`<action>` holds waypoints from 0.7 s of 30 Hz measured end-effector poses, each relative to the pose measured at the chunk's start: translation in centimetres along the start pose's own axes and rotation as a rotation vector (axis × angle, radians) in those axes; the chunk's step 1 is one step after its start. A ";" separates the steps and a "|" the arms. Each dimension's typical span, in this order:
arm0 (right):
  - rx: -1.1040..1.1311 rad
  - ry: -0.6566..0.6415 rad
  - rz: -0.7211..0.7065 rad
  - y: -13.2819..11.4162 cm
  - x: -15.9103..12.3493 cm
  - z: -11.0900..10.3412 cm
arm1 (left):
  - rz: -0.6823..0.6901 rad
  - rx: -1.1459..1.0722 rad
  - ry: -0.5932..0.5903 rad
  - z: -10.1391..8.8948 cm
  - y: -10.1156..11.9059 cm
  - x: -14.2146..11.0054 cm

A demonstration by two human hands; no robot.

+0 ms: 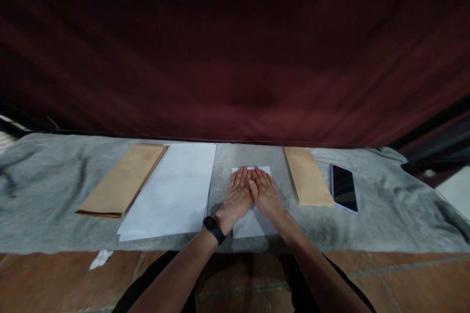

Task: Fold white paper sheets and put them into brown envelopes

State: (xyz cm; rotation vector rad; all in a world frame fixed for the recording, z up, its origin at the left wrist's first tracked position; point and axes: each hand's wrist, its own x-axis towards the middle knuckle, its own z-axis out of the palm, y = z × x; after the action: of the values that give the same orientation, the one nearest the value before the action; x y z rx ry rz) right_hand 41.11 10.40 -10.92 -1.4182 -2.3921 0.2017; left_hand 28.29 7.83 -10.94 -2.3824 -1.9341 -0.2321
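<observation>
A small white sheet of paper, seemingly folded, lies in front of me on the grey cloth. Flat on its upper part rests my left hand, fingers stretched out and pointing away from me. My right hand lies flat beside it, the two hands touching at the thumbs and index fingers. Neither hand grips anything. The paper's middle is hidden under both palms. To the left is a stack of larger white sheets. On the right lies a brown envelope.
A thicker stack of brown envelopes lies at the far left, against the white sheets. Right of the single envelope is a phone with a dark screen. A dark red curtain hangs behind the cloth-covered surface. Crumpled white tissue lies on the tiled floor.
</observation>
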 end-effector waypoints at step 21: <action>0.018 0.125 -0.163 0.0 -8.0 -1.1 | 0.147 -0.106 0.153 -0.3 1.9 -6.2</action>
State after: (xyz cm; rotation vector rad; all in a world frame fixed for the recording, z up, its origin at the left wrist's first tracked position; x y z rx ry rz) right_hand 45.01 3.40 -11.73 -1.1843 -2.3821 0.0905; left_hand 28.94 1.43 -11.54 -2.4761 -1.7129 -0.5028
